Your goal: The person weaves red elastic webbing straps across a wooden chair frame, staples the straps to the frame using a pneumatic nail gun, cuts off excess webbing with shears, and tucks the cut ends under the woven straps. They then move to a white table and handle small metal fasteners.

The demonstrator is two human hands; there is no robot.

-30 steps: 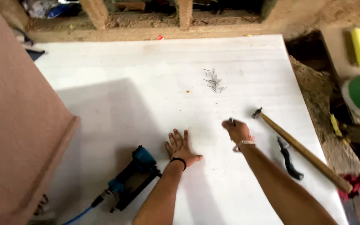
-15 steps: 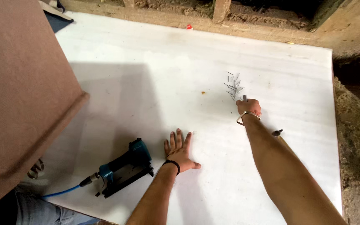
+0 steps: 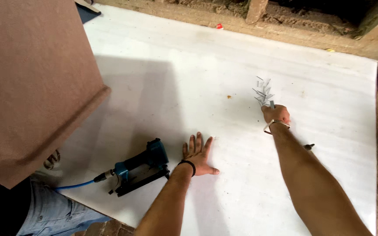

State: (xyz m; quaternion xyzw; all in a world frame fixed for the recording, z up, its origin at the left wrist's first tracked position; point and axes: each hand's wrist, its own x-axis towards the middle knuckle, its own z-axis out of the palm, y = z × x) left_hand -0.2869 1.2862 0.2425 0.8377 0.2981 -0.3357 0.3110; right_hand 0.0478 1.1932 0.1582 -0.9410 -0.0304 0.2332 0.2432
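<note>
Head view: the right hand (image 3: 276,114), right of the frame's centre, has its fingers curled in at the near edge of a small heap of thin grey metal nails (image 3: 262,91). The heap fans out just above the knuckles, and one short grey piece sticks up from the fist. Whether the fingertips actually pinch a nail cannot be told, since the back of the hand hides them. A metal bangle sits at that wrist, and the forearm runs straight down to the lower right corner.

The left hand (image 3: 198,153) lies flat at lower centre, fingers spread and palm pressed on the white board (image 3: 189,78) (a black band circles its wrist). Just to its left rests a blue and black nail gun (image 3: 141,168) with a blue hose. A brown, matte panel (image 3: 27,83) fills the upper left.
</note>
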